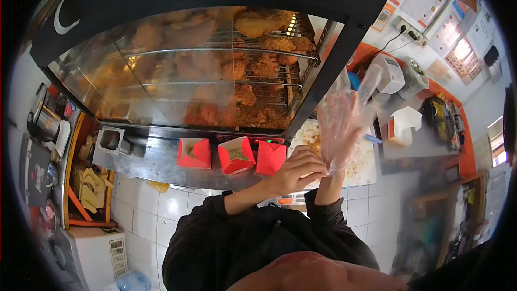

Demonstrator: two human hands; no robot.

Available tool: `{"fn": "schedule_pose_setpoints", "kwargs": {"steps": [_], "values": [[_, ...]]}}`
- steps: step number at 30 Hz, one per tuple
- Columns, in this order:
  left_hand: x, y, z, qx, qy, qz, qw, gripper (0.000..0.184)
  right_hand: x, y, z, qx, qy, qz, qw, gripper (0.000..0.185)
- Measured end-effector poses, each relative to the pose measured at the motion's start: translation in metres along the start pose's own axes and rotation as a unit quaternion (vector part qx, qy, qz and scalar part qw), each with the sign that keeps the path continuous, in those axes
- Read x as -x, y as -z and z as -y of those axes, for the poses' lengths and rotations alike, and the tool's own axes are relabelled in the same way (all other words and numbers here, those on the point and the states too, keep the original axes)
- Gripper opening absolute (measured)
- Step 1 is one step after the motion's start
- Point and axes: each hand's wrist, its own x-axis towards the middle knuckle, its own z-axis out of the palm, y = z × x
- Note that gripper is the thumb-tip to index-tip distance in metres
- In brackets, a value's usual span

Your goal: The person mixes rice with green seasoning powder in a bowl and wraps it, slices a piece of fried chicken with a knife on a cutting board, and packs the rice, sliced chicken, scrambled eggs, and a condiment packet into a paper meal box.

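A clear, loose plastic glove covers my right hand, which is raised with its fingers stretched out, a little blurred. At the right wrist, the bent fingers of my left hand pinch the glove's cuff. Below both hands lies a white cutting board scattered with crumbs. Beside the left hand, a red box stands on the steel counter. Two more red boxes, an open one and another farther left, hold pale contents that I cannot make out.
A glass warmer cabinet with fried chicken on wire racks rises in front. Its black frame post stands left of the gloved hand. A white box sits at right, and a steel container at left.
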Motion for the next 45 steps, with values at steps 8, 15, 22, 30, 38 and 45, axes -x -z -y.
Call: {"fn": "schedule_pose_setpoints", "kwargs": {"steps": [8, 15, 22, 30, 38, 45], "values": [[0.008, 0.02, -0.01, -0.065, -0.004, 0.035, 0.997, 0.014, 0.004, -0.036, 0.009, 0.034, 0.087, 0.055, 0.994, 0.087], [0.018, 0.035, -0.008, -0.035, 0.071, -0.07, 0.994, 0.015, -0.06, -0.093, 0.029, 0.496, 0.225, 0.22, 0.809, 0.068], [0.02, 0.086, -0.009, -0.053, 0.162, -0.241, 0.956, 0.013, -0.113, -0.101, 0.014, 0.765, 0.372, 0.379, 0.363, 0.042], [0.009, 0.141, -0.01, -0.169, 0.059, -0.253, 0.951, 0.015, -0.123, -0.123, 0.01, 0.713, 0.53, 0.297, 0.35, 0.055], [-0.054, 0.245, 0.056, -0.683, -0.068, -0.165, 0.709, 0.052, -0.051, -0.067, 0.027, 0.381, 0.31, 0.098, 0.866, 0.024], [-0.063, 0.226, 0.067, -0.692, -0.117, -0.18, 0.69, 0.057, -0.003, 0.177, 0.062, 0.692, -0.091, -0.137, 0.702, 0.04]]}}
